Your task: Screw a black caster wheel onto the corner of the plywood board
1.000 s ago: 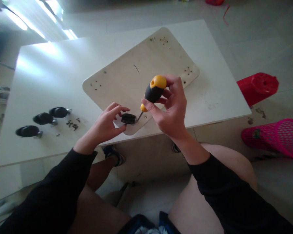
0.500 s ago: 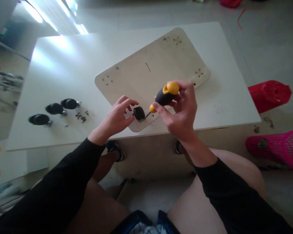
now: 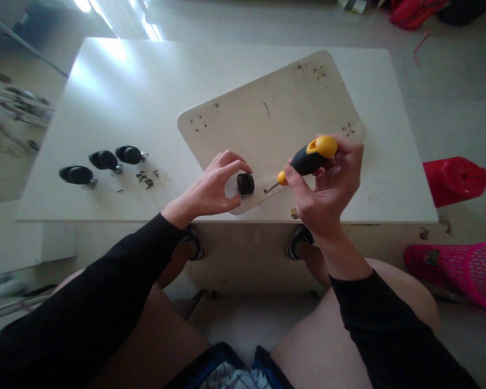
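Note:
A black caster wheel [image 3: 245,184] sits near the front corner of a cream board [image 3: 235,129] with rounded corners. My left hand [image 3: 216,186] curls around the caster from the left, index finger at its upper side and thumb low beside it. In my right hand [image 3: 332,183] is a screwdriver [image 3: 308,158] with a black and yellow handle, gripped with the fingers wrapped around it. The screwdriver is tilted, its tip down at a dark spot on the board, to the right of the caster and apart from it.
Three more casters [image 3: 103,160] lie at the left of the white table [image 3: 154,75], beside a small heap of dark screws [image 3: 147,180]. A red container [image 3: 456,181] and a pink mesh basket [image 3: 457,270] are beyond the table's right side.
The screwdriver tip has shifted from beside the caster rightward to the dark spot on the board. My left fingers have closed in further around the caster. The camera view has shifted.

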A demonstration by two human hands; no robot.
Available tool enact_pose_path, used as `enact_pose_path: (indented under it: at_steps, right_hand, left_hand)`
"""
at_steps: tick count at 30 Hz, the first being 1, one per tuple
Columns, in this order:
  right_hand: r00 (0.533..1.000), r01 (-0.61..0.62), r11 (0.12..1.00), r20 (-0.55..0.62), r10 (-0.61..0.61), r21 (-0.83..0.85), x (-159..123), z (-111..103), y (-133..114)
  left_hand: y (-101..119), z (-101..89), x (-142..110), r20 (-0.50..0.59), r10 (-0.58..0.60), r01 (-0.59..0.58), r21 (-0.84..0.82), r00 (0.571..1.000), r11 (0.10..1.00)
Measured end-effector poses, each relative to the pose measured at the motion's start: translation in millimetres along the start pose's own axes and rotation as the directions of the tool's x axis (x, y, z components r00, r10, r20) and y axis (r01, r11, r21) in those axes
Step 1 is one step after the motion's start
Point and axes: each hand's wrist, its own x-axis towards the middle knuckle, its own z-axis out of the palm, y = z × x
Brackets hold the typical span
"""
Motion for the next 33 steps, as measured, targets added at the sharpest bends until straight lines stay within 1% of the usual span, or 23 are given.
enact_pose_path:
  at_steps: [3, 8, 11, 13, 16, 21, 27, 30, 33]
  right_hand:
    - [1.0, -0.007, 1.0, -0.005, 0.007, -0.028, -0.9, 0.5, -0.1]
    - [0.997, 0.078, 0.996, -0.005, -0.078, 0.045, -1.5, 4.6, 1.8]
    - [0.996, 0.088, 0.991, -0.011, -0.088, 0.105, -2.1, 8.0, 6.1]
    - [0.996, 0.087, 0.985, 0.009, -0.089, 0.147, -3.1, 9.3, 8.7]
    - [0.995, 0.082, 0.981, 0.043, -0.091, 0.178, -5.4, 9.9, 10.3]
    - [0.993, 0.082, 0.983, 0.068, -0.094, 0.162, -8.1, 11.1, 9.0]
    - [0.987, 0.145, 0.974, 0.05, -0.155, 0.174, -7.6, 12.5, 4.2]
    - [0.978, 0.152, 0.97, 0.111, -0.175, 0.192, -6.6, 9.3, -0.2]
    - [0.968, 0.15, 0.973, 0.174, -0.18, 0.174, -5.2, 4.5, -2.7]
  left_hand:
    - [4.1, 1.2, -1.4, 0.02, 0.019, -0.021, 0.067, 1.0, 0.998]
    - [5.3, 5.6, -3.7, 0.107, 0.07, -0.087, 0.162, 0.992, 0.983]
    - [2.3, 6.1, -3.7, 0.107, 0.062, -0.082, 0.188, 0.992, 0.979]
    - [0.3, 5.3, -3.3, 0.101, 0.049, -0.068, 0.199, 0.994, 0.978]
    - [-1.0, 3.8, -2.7, 0.089, 0.033, -0.051, 0.207, 0.996, 0.977]
    - [-0.2, 2.9, -1.9, 0.082, 0.022, -0.038, 0.196, 0.996, 0.98]
    - [0.2, 3.9, -1.4, 0.083, 0.015, -0.03, 0.186, 0.996, 0.982]
    - [0.3, 4.0, -0.7, 0.086, 0.014, -0.028, 0.172, 0.996, 0.985]
    - [2.9, 3.1, 1.8, 0.088, 0.024, -0.037, 0.146, 0.996, 0.989]
